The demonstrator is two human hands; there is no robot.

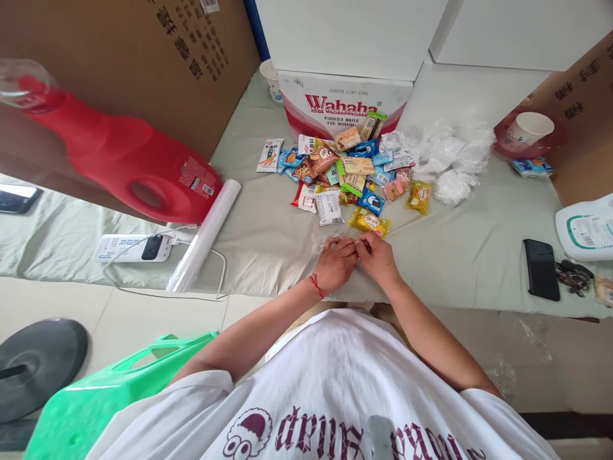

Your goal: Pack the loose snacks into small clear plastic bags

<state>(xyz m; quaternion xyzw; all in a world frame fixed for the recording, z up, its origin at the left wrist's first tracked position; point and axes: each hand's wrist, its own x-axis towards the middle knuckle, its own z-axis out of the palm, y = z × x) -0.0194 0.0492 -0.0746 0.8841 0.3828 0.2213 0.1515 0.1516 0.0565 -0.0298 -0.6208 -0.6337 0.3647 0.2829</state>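
The left hand [336, 264] and the right hand [377, 257] are resting close together over the cloth-covered desk [265, 252], just in front of the snack pile [358, 166]. The fingers of both hands are coming together at the tips, the right ones curling more than the left; whether they are grasping anything I cannot tell, as the hands are hiding it. A patch of clear film [320, 243] is showing beside the left hand's fingertips, in front of the snack pile and a little to its left. A red bracelet [315, 286] is circling the left wrist. At the snack pile's front edge, a yellow packet [370, 222] is lying just beyond the right hand.

Behind the snack pile, a Wahaha carton [345, 102] is standing. To the pile's right, crumpled clear plastic [453, 156] is lying against it, and well farther right a black phone [542, 269] is lying. Left of the pile, a white roll [205, 236] is lying at a slant, with a red jug [143, 160] showing farther left.
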